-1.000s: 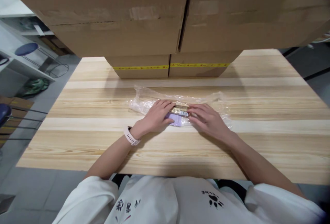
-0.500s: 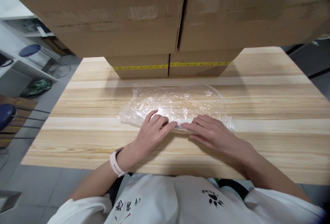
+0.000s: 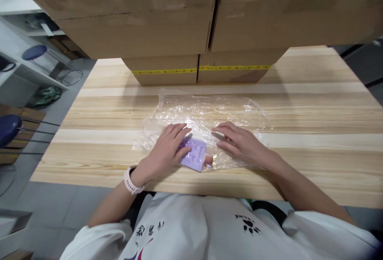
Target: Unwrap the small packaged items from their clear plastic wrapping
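A sheet or bag of crinkled clear plastic (image 3: 197, 110) lies spread on the table in front of me. At its near side is a flat lilac packet with purple print (image 3: 196, 154). A small pinkish-red item with a gold edge (image 3: 208, 159) shows at the packet's right side; its kind is unclear. My left hand (image 3: 169, 144) lies over the packet's left part, fingers stretched out and thumb on its face. My right hand (image 3: 239, 142) is over the plastic on the right, its fingers loosely bent and apart from the thumb, holding nothing visible.
The wooden table (image 3: 89, 132) carries stacked cardboard boxes (image 3: 164, 70) at its far side, with the upper ones overhanging towards me. To the left stand blue round stools (image 3: 34, 52) and white shelves (image 3: 18, 66).
My hands have moved apart from the plastic's near edge, where the fingertips met. The lilac packet and the small item now show, and the plastic reaches closer to me.
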Tool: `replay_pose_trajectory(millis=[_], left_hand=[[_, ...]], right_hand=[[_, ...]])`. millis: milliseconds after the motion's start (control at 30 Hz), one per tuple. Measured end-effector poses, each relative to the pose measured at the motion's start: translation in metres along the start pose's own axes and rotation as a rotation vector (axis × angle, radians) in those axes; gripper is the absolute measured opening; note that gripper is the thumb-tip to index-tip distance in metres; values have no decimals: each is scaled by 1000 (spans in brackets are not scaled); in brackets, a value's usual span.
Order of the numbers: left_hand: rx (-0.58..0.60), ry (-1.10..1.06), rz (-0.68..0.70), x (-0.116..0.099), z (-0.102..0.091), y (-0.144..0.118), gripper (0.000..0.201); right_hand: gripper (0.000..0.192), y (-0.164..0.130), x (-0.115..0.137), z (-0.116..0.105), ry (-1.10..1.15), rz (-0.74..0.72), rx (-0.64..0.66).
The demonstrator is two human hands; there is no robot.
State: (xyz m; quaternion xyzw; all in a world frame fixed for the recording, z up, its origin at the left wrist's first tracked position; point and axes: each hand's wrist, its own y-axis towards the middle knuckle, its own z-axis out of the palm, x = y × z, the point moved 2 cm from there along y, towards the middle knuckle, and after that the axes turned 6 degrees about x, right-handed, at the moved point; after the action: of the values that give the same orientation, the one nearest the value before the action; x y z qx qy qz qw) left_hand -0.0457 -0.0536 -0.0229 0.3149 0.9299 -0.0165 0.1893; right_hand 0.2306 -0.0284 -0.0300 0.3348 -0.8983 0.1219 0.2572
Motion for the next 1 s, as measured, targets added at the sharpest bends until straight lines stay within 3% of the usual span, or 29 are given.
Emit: replay_pose_trajectory(millis=[167,333,500,600,700,867,933,1000], left_hand=[[80,123,-114,16,-1,9,35],[13,188,-208,22,-1,12,34],[-41,160,-137,27,-2,16,17],[-91,61,-73,24,-13,12,13],[-89,-91,33,8,-33,3,13],[106,-207,300,-43,-57,-20,44],[246,-200,318,-56,-56,-32,39],[355,-168,231,-58,-52,-46,26]], right_hand=[[16,3,-6,7,-146,35,40],[23,7,-2,5,-110,-31,11],[21,3,10,-9,235,-12,-36],[24,-4,22,-18,465,-5,71],[22,-9,42,-19,613,-146,235],[17,-10,79,-2,687,-539,486],[22,-11,85,7,681,-589,610],[26,-13,83,12,649,-539,660]])
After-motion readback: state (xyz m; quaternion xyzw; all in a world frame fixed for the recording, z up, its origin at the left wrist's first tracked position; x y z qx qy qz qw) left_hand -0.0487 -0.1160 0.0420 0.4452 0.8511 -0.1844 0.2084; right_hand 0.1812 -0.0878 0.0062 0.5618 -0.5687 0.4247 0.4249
